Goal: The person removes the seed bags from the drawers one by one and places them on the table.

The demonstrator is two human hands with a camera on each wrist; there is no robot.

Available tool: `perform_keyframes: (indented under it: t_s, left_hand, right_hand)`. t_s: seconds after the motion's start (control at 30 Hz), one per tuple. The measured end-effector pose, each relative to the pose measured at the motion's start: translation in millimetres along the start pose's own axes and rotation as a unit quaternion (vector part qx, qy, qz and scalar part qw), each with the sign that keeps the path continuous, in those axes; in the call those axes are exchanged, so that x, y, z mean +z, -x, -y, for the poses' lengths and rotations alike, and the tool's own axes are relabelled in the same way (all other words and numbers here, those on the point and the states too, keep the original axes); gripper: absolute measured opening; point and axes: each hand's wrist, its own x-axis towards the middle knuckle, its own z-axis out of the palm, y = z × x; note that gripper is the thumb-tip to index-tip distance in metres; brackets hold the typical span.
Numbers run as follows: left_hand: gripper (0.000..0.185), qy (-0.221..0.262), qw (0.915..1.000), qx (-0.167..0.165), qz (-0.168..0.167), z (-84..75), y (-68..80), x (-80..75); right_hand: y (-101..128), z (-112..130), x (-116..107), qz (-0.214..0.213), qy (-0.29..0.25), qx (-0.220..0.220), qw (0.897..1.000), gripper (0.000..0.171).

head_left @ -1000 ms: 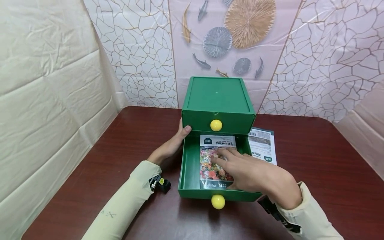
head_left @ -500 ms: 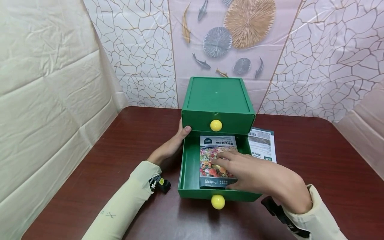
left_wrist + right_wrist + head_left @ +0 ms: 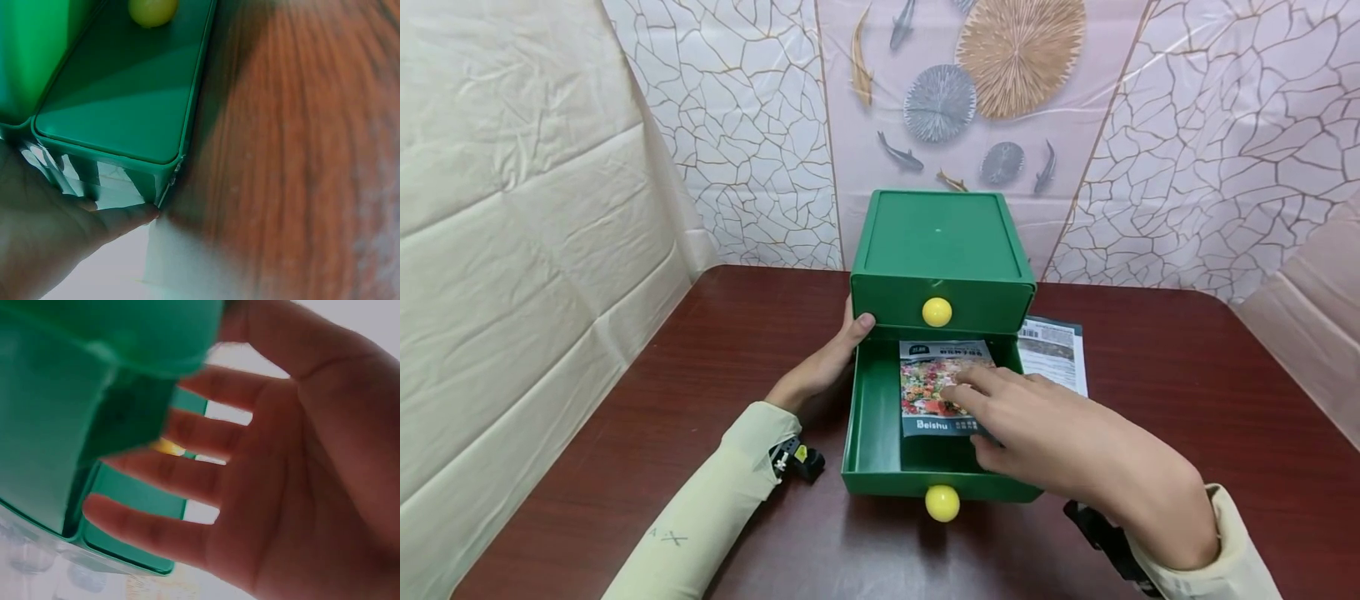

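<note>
A green two-drawer cabinet [image 3: 940, 229] stands on the table, its lower drawer [image 3: 872, 450] pulled out towards me. In that drawer is a seed packet [image 3: 928, 387] with a flower photo and a "Beishu" band; its near edge is raised and a shadow falls below it. My right hand [image 3: 1060, 429] pinches the packet's right side, fingertips on top and thumb at the near corner. The right wrist view shows the palm, some fingertips hidden behind green surfaces. My left hand [image 3: 827, 358] grips the cabinet's left side, thumb on the front edge, as the left wrist view confirms.
Another packet [image 3: 1054, 350], back side up, lies on the dark wood table [image 3: 1187, 417] right of the cabinet. Yellow round knobs stick out from the upper drawer [image 3: 880, 300] and the lower one. A patterned cloth [image 3: 752, 125] hangs behind the table.
The seed packet's near edge has risen off the drawer floor, so its face looks shorter. My right hand has moved slightly right and towards me. The left hand keeps its hold.
</note>
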Motion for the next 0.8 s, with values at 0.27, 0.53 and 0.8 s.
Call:
perform_keyframes:
  t_s: [0.27,0.53,0.8]
  left_hand:
    - [0.118,0.006,1.0000,-0.003,-0.003,-0.3,-0.6,0.4]
    - [0.117,0.008,1.0000,-0.002,0.000,-0.3,0.3,-1.2]
    - [0.120,0.005,1.0000,-0.005,0.003,2.0,-1.0,-1.7]
  right_hand:
    - [0,10,0,-0.137,0.147,-0.002,0.980,0.035]
    - [-14,12,6,-0.188,0.198,0.026,0.961,0.025]
    - [-21,3,11,-0.160,0.173,0.038,0.971,0.040]
